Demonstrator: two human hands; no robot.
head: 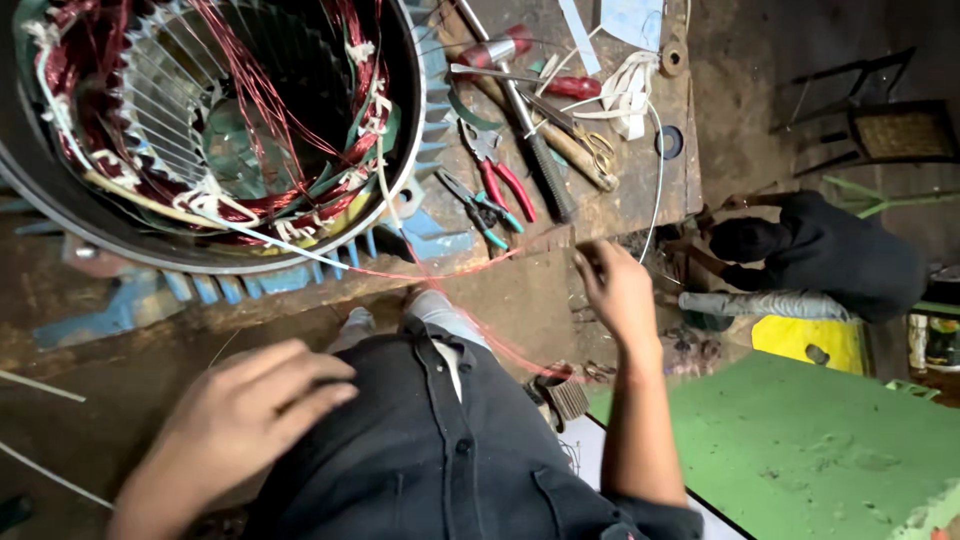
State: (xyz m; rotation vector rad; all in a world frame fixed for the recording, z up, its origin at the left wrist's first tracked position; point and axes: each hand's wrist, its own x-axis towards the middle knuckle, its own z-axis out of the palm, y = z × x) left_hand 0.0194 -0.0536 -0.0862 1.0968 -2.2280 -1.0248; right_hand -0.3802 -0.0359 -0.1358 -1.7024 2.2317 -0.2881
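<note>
1. Right hand (618,290): raised just beyond the bench edge, fingers pinched on a thin copper wire (455,268). Grip is closed on the wire at the fingertips.
2. Copper wire: runs taut from the right hand leftward across the workbench (300,295) to the motor stator (215,120). Further loose strands of the same reddish wire drop from the bench edge down past the person's lap.
3. Left hand (235,425): rests low, beside the dark shirt (440,450), fingers loosely curled and spread. It grasps nothing that can be seen; grip released.
4. Motor stator: large round housing with blue fins, lying on the workbench at upper left. Red copper windings and white ties fill its bore.
5. Tools on the workbench, right of the stator: red-handled pliers (505,180), teal-handled pliers (478,212), a hammer (530,120), scissors (585,145), a red-handled screwdriver (560,85) and white tape strips (625,90). None is touched by either hand.
6. Surroundings: a second person in dark clothing (825,255) crouches on the floor at right, well apart from the hands. A green board (800,450) lies at lower right.
</note>
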